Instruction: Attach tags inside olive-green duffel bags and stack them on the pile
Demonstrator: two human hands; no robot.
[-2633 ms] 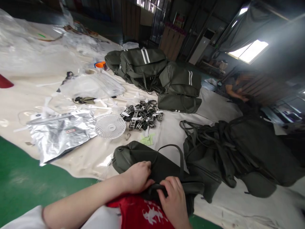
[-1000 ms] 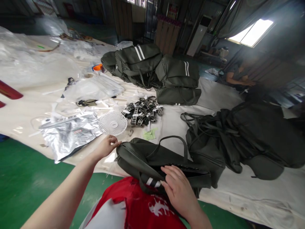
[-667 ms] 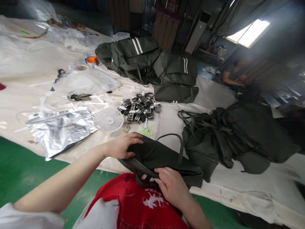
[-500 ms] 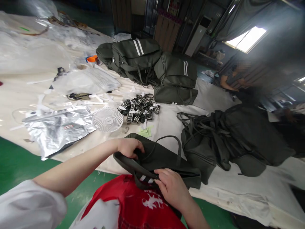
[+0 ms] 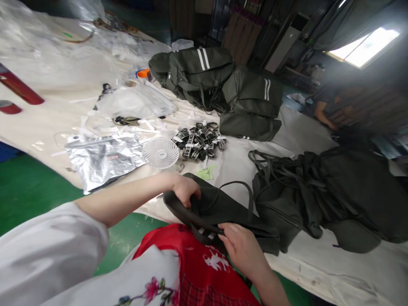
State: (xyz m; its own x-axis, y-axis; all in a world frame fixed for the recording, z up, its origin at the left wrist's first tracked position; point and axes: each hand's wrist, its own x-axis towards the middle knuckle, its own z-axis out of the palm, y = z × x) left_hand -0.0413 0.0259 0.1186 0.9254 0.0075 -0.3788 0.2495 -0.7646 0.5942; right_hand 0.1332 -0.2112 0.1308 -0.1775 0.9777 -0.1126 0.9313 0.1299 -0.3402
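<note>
A dark green bag (image 5: 229,204) with a thin handle lies at the table's front edge, its mouth parted towards me. My left hand (image 5: 185,190) reaches into the mouth with curled fingers. They close on the fabric at the left end, and the fingertips are partly hidden. With thumb and fingers, my right hand (image 5: 240,243) pinches the near edge of the opening, beside the white stripes. This edge rests against my red apron (image 5: 204,272). Whether anything lies inside the bag cannot be seen.
More dark green bags (image 5: 200,72) are piled at the back, others (image 5: 357,191) on the right. Left of centre lie printed straps (image 5: 200,142), a white fan (image 5: 160,153), a silver foil pouch (image 5: 105,159) and clear plastic (image 5: 86,63). Another person (image 5: 325,106) sits at far right.
The view has swung left, so things appear farther right and red objects show at the left edge. My left hand's fingers have sunk slightly deeper into the bag; my right hand keeps its pinch.
</note>
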